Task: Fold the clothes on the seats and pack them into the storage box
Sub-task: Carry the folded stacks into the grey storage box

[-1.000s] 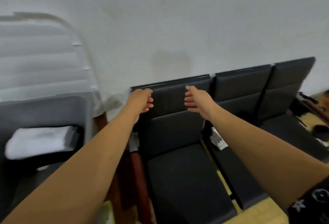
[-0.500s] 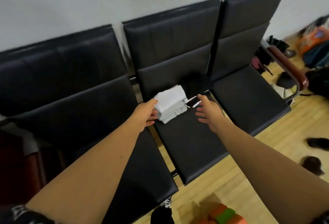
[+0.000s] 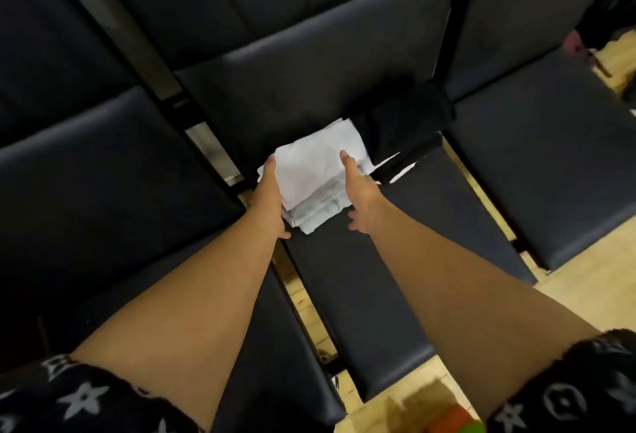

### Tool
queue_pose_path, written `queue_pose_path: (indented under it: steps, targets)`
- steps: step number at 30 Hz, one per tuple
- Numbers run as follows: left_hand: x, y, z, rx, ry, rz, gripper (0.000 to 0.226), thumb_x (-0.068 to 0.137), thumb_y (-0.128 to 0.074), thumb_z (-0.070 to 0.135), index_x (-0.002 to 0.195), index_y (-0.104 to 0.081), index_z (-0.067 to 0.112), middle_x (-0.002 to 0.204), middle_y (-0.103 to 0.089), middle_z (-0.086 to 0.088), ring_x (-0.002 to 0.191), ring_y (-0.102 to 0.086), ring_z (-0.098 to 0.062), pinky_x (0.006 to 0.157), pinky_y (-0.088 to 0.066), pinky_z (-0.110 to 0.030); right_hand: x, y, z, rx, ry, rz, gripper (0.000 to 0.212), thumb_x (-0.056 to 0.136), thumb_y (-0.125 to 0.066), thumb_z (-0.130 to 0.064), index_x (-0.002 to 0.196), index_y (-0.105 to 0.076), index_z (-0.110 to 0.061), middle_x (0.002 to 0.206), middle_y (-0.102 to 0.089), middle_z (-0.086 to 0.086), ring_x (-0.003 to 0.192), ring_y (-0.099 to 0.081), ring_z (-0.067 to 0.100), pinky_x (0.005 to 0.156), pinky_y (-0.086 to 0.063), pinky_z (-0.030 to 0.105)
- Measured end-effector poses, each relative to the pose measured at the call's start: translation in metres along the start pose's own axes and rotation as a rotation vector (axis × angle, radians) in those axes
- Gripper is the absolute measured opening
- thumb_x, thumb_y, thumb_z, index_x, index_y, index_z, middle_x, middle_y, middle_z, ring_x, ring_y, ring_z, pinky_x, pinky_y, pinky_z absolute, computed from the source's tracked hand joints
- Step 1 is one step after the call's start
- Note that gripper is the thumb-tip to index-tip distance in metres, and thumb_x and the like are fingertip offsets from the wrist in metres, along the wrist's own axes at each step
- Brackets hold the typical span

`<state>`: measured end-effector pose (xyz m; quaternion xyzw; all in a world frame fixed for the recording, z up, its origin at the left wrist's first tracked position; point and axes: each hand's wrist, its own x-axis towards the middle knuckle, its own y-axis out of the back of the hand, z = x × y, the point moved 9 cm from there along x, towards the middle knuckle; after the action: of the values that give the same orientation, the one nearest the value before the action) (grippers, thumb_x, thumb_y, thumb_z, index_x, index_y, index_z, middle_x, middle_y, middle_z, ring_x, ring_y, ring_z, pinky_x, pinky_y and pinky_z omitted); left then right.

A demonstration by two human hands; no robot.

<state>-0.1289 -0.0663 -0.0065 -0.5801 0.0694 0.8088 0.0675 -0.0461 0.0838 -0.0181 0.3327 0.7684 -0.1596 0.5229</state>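
left hand and right hand press sides of white clothes, frame centre, on seat; grips wide, fingers straight.

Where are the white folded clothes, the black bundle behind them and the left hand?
white folded clothes (image 3: 316, 174): head view, middle of the top layer.
black bundle (image 3: 406, 112): head view, its middle, at the seat's back.
left hand (image 3: 270, 195): head view, back of the hand.

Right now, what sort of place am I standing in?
Likely a waiting area or hall: a row of linked black padded seats, a pale wooden floor beneath, and folded white clothes lying on the middle seat.
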Motion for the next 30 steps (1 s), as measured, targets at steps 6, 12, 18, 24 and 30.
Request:
queue_pose_path:
  steps: [6, 12, 18, 24, 30]
  targets:
    - [0.061, -0.007, -0.004, -0.01, -0.045, -0.114, 0.061, 0.08, -0.05, 0.08, 0.113, -0.046, 0.029, 0.106, -0.058, -0.005, 0.095, -0.056, -0.029, 0.095, -0.043, -0.056, 0.071, -0.017, -0.001, 0.088, 0.016, 0.106, 0.143, 0.031, -0.066, -0.09, 0.154, -0.026, -0.03, 0.151, -0.038, -0.006, 0.133, -0.047, 0.032, 0.094, -0.043, 0.052]
    - [0.081, -0.018, -0.016, 0.001, -0.093, -0.26, 0.07, 0.07, -0.055, 0.086, 0.112, -0.062, 0.031, 0.116, -0.069, -0.003, 0.108, -0.064, -0.027, 0.102, -0.043, -0.059, 0.094, -0.009, 0.0, 0.109, 0.051, 0.115, 0.115, 0.056, -0.074, -0.075, 0.15, -0.032, -0.024, 0.142, -0.045, -0.002, 0.121, -0.05, 0.027, 0.087, -0.039, 0.048]
    - [0.09, -0.019, -0.023, 0.086, -0.145, -0.234, 0.083, 0.068, -0.059, 0.085, 0.133, -0.051, 0.034, 0.114, -0.064, 0.003, 0.105, -0.06, -0.022, 0.101, -0.04, -0.054, 0.117, -0.013, 0.01, 0.269, 0.079, 0.072, 0.092, 0.042, -0.079, -0.068, 0.123, -0.054, -0.032, 0.12, -0.064, -0.006, 0.102, -0.067, 0.023, 0.086, -0.057, 0.045]
    - [0.09, -0.005, -0.041, 0.029, -0.174, -0.245, 0.056, 0.072, -0.063, 0.078, 0.115, -0.061, 0.043, 0.123, -0.068, 0.001, 0.113, -0.064, -0.026, 0.102, -0.047, -0.053, 0.095, -0.02, 0.024, 0.216, 0.122, -0.018, 0.064, 0.07, -0.073, -0.057, 0.123, -0.055, -0.027, 0.117, -0.065, -0.001, 0.105, -0.064, 0.021, 0.084, -0.059, 0.039]
    - [0.092, 0.031, -0.062, -0.063, -0.144, -0.202, 0.041, 0.085, -0.059, 0.065, 0.11, -0.062, 0.034, 0.108, -0.071, -0.003, 0.099, -0.067, -0.024, 0.085, -0.056, -0.039, 0.081, -0.029, 0.078, 0.133, 0.041, -0.061, 0.06, 0.071, -0.071, -0.063, 0.117, -0.057, -0.028, 0.121, -0.064, 0.002, 0.109, -0.064, 0.025, 0.092, -0.056, 0.044]
